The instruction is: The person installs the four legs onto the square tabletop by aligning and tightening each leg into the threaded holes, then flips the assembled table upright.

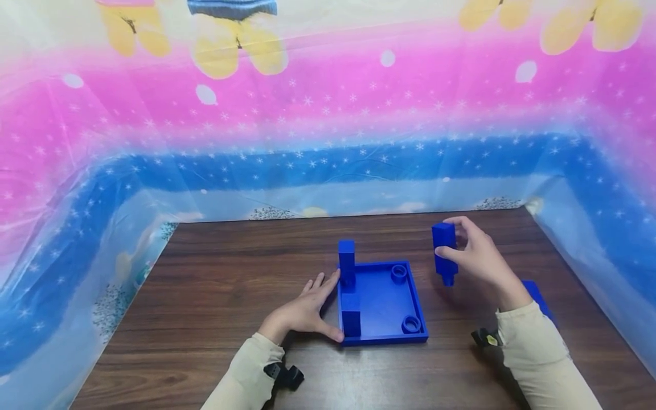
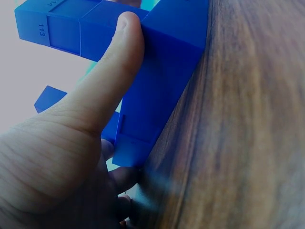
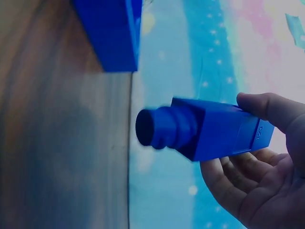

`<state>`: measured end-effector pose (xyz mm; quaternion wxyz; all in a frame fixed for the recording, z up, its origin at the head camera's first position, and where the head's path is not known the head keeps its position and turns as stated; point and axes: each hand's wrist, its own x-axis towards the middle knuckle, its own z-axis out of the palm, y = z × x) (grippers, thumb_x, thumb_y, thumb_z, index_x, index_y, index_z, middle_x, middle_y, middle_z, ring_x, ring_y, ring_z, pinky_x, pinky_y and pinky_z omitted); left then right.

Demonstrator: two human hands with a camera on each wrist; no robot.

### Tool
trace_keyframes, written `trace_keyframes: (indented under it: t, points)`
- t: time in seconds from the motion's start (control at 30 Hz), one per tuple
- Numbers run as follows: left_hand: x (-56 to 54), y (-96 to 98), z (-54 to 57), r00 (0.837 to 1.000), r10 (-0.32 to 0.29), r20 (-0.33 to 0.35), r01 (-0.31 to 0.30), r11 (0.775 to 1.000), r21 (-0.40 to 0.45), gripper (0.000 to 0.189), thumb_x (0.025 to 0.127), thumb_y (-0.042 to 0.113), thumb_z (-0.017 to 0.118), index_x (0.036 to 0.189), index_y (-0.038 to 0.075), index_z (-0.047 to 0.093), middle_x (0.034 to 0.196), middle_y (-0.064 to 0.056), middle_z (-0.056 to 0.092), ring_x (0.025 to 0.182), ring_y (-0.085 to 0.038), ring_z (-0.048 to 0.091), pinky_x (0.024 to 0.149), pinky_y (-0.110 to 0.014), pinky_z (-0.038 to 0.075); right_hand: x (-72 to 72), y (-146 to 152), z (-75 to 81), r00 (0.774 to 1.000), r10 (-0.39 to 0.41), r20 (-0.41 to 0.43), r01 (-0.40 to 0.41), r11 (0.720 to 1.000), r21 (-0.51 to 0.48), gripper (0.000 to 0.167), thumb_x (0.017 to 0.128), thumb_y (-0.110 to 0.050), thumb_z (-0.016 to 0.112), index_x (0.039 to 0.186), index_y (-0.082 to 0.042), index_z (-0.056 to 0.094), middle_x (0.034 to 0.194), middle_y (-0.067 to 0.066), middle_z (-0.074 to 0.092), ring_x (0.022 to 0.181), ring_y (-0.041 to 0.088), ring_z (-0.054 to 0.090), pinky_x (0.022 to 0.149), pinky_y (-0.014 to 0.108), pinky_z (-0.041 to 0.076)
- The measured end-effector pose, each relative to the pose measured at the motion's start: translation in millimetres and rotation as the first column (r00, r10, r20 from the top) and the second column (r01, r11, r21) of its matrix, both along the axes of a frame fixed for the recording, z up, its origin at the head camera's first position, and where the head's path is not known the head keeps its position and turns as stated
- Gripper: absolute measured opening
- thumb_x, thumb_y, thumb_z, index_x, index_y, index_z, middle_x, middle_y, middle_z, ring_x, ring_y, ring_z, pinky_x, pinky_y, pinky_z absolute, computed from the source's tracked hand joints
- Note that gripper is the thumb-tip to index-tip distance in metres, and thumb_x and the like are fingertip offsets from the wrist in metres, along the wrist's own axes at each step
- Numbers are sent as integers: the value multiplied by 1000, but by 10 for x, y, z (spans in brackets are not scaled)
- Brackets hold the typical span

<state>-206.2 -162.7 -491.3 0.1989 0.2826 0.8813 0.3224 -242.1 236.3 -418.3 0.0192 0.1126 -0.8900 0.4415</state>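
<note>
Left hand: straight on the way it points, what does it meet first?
The left side of the blue square tray; the left hand appears to touch it there, though depth is hard to judge. The blue post at its far-left corner likely comes next.

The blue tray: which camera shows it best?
The head view, looking down into the blue tray with two round sockets showing. The left wrist view shows outer walls; the right wrist view, just a corner.
</note>
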Motion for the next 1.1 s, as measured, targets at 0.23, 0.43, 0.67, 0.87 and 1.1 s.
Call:
trace_keyframes:
  t: [0.23,0.43,0.67,0.87,1.1]
  points:
    - [6,-16,-3,1000,3,13,-3,1000,-2,139,76,45,96,170,9,1,177,-14,6,161,-36,-11,128,-54,-7,-95,-245,81,996,40,-76,-40,999,0,64,97,-14,78,151,3,49,129,31,67,123,51,63,97,65,53]
    - [5,-9,9,1000,9,8,-9,1000,-1,138,75,43,97,171,9,2,177,-13,7,161,-36,-11,129,-55,-6,-146,-412,67,988,102,-116,-110,992,-60,62,95,-13,81,150,0,54,123,24,71,112,42,69,90,54,58]
    - [8,-4,19,1000,2,8,-2,1000,1,138,76,43,96,170,8,1,176,-14,7,161,-37,-10,128,-55,-6,-188,-530,-24,975,191,-116,-205,972,-117,60,95,-10,81,148,-1,54,121,22,70,108,38,70,84,43,60]
    - [8,1,18,1000,2,7,-2,1000,-1,138,76,42,96,170,8,2,176,-15,7,161,-37,-10,128,-55,-6,-215,-550,-115,967,229,-109,-241,965,-105,57,94,-10,81,145,-6,57,119,17,71,110,36,69,85,46,57]
    - [7,1,21,1000,9,14,-9,1000,0,138,75,43,96,171,10,2,177,-13,7,161,-36,-11,128,-55,-6,-225,-554,-175,957,283,-64,-287,955,-79,56,95,-12,81,146,-9,56,132,15,68,129,41,61,96,58,53]
